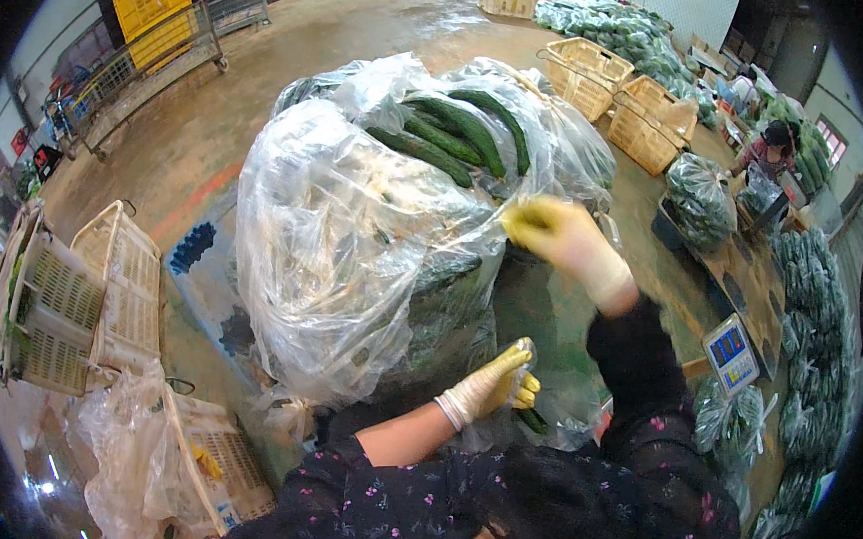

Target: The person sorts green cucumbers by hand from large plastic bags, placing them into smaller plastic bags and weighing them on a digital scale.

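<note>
Before me stands a big clear plastic bag [329, 248], its top open on several dark green cucumbers [439, 136]. My left hand [495, 384], in a yellow-coated glove, grips the edge of a small clear plastic bag [564, 403] low by my body. One dark cucumber [531, 421] shows inside that small bag. My right hand [570, 245], gloved the same way and blurred, is at the right edge of the big bag, below the cucumbers. Its fingers are bent, and whether they hold anything cannot be made out.
Plastic crates [130, 288] and crumpled clear bags [124, 451] lie at the left. At the right are a digital scale [730, 354], a bench [749, 289], a filled bag [700, 197] and rows of bagged cucumbers [808, 352]. A person [774, 150] works beyond, near yellow crates [651, 124].
</note>
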Available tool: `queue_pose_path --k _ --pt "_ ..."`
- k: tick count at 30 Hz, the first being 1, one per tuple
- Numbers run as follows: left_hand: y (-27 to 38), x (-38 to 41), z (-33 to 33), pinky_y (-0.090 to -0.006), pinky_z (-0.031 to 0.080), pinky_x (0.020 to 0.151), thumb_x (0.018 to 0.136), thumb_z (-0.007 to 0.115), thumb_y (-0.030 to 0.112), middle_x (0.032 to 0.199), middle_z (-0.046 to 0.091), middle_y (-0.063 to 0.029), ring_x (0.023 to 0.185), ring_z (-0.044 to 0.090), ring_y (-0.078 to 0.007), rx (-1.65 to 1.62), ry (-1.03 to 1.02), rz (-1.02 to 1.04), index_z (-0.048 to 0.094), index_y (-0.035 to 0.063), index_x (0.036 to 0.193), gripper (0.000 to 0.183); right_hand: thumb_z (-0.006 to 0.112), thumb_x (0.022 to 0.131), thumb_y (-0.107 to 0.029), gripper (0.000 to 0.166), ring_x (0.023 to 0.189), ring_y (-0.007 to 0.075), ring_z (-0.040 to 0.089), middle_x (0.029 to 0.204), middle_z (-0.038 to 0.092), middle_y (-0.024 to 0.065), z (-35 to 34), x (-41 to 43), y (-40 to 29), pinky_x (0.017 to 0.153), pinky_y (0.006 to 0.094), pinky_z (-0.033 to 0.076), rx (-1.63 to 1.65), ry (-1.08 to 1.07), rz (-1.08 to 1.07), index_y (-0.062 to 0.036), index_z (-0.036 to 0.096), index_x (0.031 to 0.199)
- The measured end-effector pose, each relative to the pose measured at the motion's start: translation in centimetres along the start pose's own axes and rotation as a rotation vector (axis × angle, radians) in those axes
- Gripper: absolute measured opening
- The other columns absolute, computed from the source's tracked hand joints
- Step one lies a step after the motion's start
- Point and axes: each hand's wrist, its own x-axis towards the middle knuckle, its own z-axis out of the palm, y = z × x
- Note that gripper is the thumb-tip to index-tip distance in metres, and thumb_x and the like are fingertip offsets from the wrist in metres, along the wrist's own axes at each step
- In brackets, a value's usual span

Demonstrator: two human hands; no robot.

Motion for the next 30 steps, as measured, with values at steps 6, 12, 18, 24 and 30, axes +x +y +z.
queue_pose_path --k 6,12,18,24,30 --pt "0.4 0.7 0.8 -0.0355 0.047 0.066 0.086 0.056 0.045 0.088 0.055 -0.0102 0.073 0.056 -0.0222 -0.017 -0.033 -0.069 0.027 0.0277 0.131 0.056 0.063 0.075 -0.031 0.049 0.104 0.0327 0.057 0.110 0.060 0.0191 5.2 17.6 1.9 0.090 0.0373 0.044 -0.559 -0.055 0.195 -0.0060 0.056 0.117" --pt "0.2 0.5 -0.2 -0.0326 0.049 0.063 0.088 0.055 0.042 0.086 0.058 -0.0099 0.070 0.058 -0.0193 -0.011 -0.055 -0.005 0.020 0.0281 0.138 0.063 0.066 0.064 -0.062 0.094 0.119 0.0330 0.048 0.128 0.050 0.0202 7.7 21.6 1.8 0.099 0.0376 0.038 -0.659 -0.116 0.389 -0.0047 0.039 0.134" --pt "0.1 0.5 -0.5 -0.0322 0.049 0.064 0.088 0.056 0.043 0.086 0.058 -0.0092 0.070 0.058 -0.0183 -0.017 -0.026 -0.033 0.017 0.0272 0.141 0.068 0.065 0.060 -0.066 0.095 0.116 0.0298 0.051 0.126 0.051 0.0206 6.2 23.3 3.4 0.096 0.0341 0.039 -0.699 -0.388 0.395 0.0014 0.049 0.125" --pt "0.2 0.3 -0.7 -0.0317 0.048 0.063 0.088 0.056 0.041 0.086 0.058 -0.0093 0.070 0.058 -0.0183 -0.016 -0.047 -0.028 0.016 0.0268 0.142 0.069 0.072 0.058 -0.051 0.091 0.113 0.0308 0.052 0.124 0.052 0.0219 6.2 22.3 4.2 0.094 0.0338 0.040 -0.526 -0.350 0.402 0.0034 0.046 0.127" --pt "0.8 0.0 0.0 -0.0339 0.049 0.070 0.089 0.053 0.045 0.091 0.058 -0.0094 0.073 0.059 -0.0199 0.014 -0.037 -0.060 0.019 0.0283 0.139 0.063 0.069 0.071 -0.039 0.058 0.084 0.0231 0.061 0.098 0.062 0.0153 0.7 18.2 2.9 0.073 0.0337 0.049 0.100 -0.457 0.477 -0.0018 0.055 0.114"
